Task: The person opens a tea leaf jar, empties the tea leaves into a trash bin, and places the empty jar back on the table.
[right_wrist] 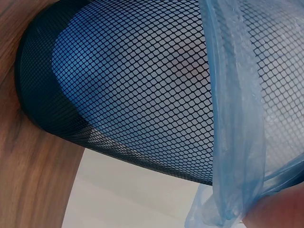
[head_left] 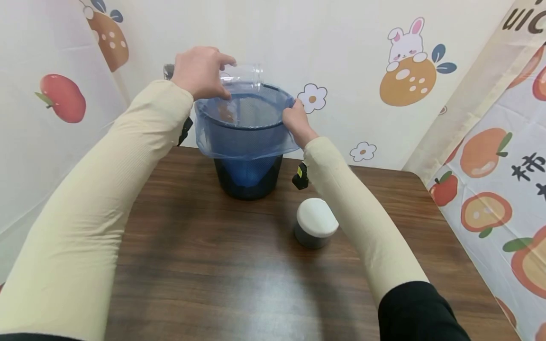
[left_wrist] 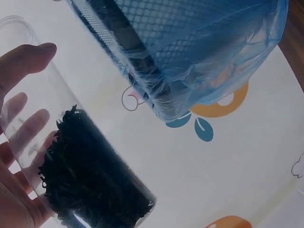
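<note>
2 hands are up at the bin. The left hand (head_left: 199,72) grips a clear jar (head_left: 241,76), fingers wrapped round its body, and holds it tipped on its side just above the far left rim of the mesh bin (head_left: 249,182), mouth pointing right over the opening. From the left wrist view the jar (left_wrist: 71,156) is clearly see-through, with a dark clump of dried leaves (left_wrist: 90,183) packed in its lower part and the fingers (left_wrist: 23,61) showing through the wall.

The right hand (head_left: 297,124) is on the near right rim of the bin, pinching the blue plastic liner (head_left: 245,137) against the edge. That liner is folded over the rim and hangs down the outside about halfway. The right wrist view shows the black mesh (right_wrist: 137,90) close up with blue behind it, the liner's loose edge (right_wrist: 232,133) draping past, and a bit of fingertip at the bottom right corner.

The bin stands on the brown wooden tabletop (head_left: 204,265), toward its far edge, roughly midway along. Nearer the right side, well apart from the bin, sits 1 white lid (head_left: 317,218) on a short grey base, just beside the right forearm. Both arms are in cream sleeves.
</note>
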